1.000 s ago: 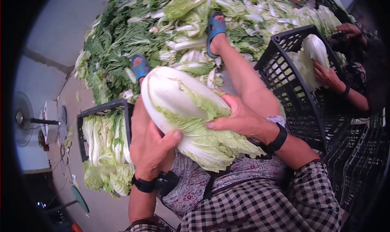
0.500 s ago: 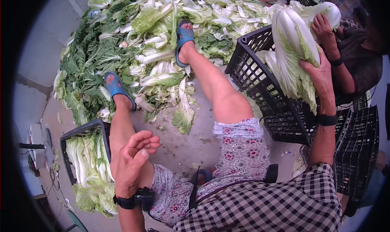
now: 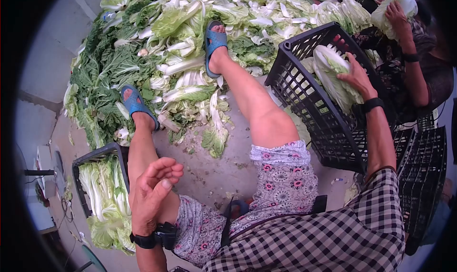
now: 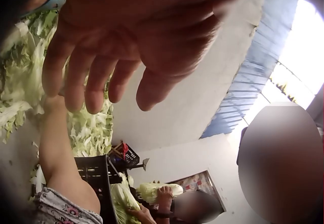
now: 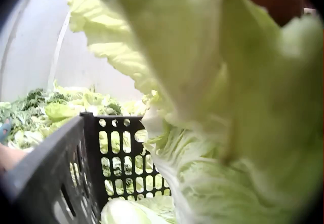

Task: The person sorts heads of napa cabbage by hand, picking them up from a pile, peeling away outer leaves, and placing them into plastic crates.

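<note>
In the head view my right hand grips a white and green cabbage inside the tall black crate. Leaves of that cabbage fill much of the right wrist view, above another pale head lying low in the crate. Over my thigh, my left hand is raised and empty, its fingers loosely bent. Seen from the left wrist, the same hand has its fingers apart, touching nothing.
A low black crate of cabbages stands by my left leg. Loose leaves are heaped on the floor ahead, around my sandals. At the right, another person holds a cabbage; stacked black crates stand near my right elbow.
From my lap, the cabbage has moved right and down into the tall crate with my right hand. My left hand has let go of it. The other person has lifted a cabbage.
</note>
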